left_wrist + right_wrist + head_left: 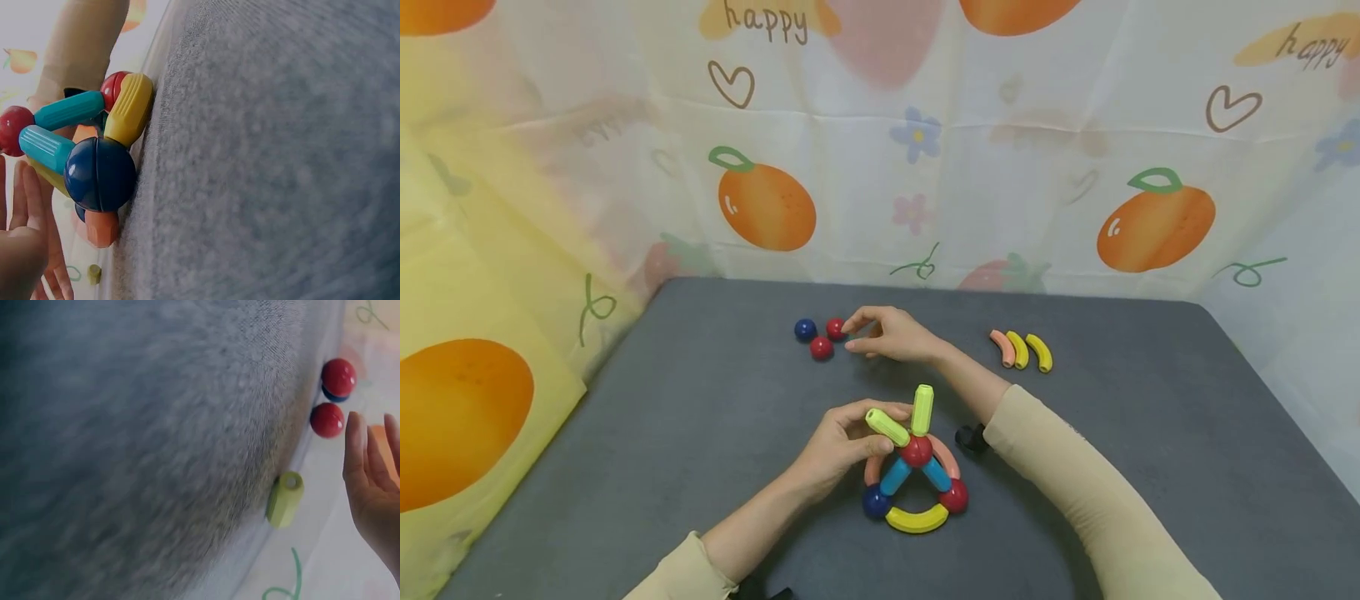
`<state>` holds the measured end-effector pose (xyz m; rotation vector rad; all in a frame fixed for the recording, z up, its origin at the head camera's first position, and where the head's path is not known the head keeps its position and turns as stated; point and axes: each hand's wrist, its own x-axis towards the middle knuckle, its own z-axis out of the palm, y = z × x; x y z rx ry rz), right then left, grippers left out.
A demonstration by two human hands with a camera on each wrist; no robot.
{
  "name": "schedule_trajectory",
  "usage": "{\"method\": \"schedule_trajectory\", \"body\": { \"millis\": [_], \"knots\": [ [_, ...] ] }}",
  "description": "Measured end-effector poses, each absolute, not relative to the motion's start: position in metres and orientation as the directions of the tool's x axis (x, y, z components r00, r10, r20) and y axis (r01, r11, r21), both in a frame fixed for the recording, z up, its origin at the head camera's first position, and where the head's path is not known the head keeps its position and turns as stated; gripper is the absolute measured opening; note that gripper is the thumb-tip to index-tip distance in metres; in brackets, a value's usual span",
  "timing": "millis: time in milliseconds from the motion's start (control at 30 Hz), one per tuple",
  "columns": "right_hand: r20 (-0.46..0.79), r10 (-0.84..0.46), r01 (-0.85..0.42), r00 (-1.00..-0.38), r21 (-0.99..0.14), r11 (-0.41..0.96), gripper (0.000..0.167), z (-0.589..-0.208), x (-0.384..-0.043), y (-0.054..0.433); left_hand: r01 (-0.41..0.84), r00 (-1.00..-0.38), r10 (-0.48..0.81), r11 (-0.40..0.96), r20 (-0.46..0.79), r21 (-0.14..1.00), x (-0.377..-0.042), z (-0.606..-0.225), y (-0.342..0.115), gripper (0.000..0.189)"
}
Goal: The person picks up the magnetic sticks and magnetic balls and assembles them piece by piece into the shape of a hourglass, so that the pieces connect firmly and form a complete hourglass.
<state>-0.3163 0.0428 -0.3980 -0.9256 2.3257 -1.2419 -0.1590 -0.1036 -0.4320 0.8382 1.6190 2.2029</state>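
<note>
A toy frame of balls and rods stands on the grey table: a red top ball (916, 451), a blue ball (876, 502), a red side ball (954, 497), blue rods (896, 477) and curved yellow (917, 520) and pink rods. Two light green rods (887, 427) rise from its top ball. My left hand (831, 446) holds one, thumb and fingers on either side; the left wrist view shows fingertips just below the red ball (15, 130). Farther back, my right hand (891, 335) reaches with parted fingers beside a loose red ball (836, 328); contact is unclear.
Another red ball (822, 347) and a blue ball (805, 330) lie left of the right hand. Curved pink (1002, 348) and yellow rods (1040, 353) lie at the back right. A light green rod (285, 500) rests on the table, hidden in the head view. A printed curtain hangs behind.
</note>
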Motion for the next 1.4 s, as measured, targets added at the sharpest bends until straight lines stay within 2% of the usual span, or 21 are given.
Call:
{"method": "schedule_trajectory", "body": {
  "millis": [233, 433, 667, 900, 1133, 1267, 1400],
  "knots": [
    [0.049, -0.741, -0.560, -0.669, -0.688, 0.460, 0.037, -0.403, -0.319, 0.022, 0.065, -0.769, 0.568, -0.386, 0.293, 0.920, -0.158, -0.432, -0.103, 0.032],
    [0.040, -0.801, -0.625, -0.598, -0.649, 0.434, 0.044, -0.404, -0.321, 0.012, 0.046, -0.752, 0.584, -0.416, 0.305, 0.908, -0.156, -0.432, -0.106, 0.026],
    [-0.024, -0.845, -0.681, -0.534, -0.581, 0.446, 0.050, -0.402, -0.322, 0.002, 0.015, -0.763, 0.585, -0.412, 0.277, 0.911, -0.156, -0.431, -0.106, 0.019],
    [-0.079, -0.837, -0.694, -0.541, -0.520, 0.498, 0.050, -0.403, -0.322, 0.001, -0.002, -0.770, 0.582, -0.411, 0.261, 0.911, -0.156, -0.431, -0.104, 0.019],
    [-0.063, -0.831, -0.717, -0.553, -0.472, 0.513, 0.032, -0.403, -0.322, 0.005, 0.000, -0.776, 0.575, -0.411, 0.260, 0.911, -0.156, -0.430, -0.104, 0.018],
    [-0.065, -0.821, -0.694, -0.567, -0.500, 0.518, 0.031, -0.403, -0.322, 0.009, 0.009, -0.787, 0.563, -0.396, 0.250, 0.918, -0.156, -0.430, -0.104, 0.017],
    [-0.069, -0.797, -0.610, -0.600, -0.605, 0.511, 0.031, -0.399, -0.320, 0.016, -0.001, -0.802, 0.554, -0.374, 0.222, 0.927, -0.156, -0.429, -0.104, 0.014]
  ]
}}
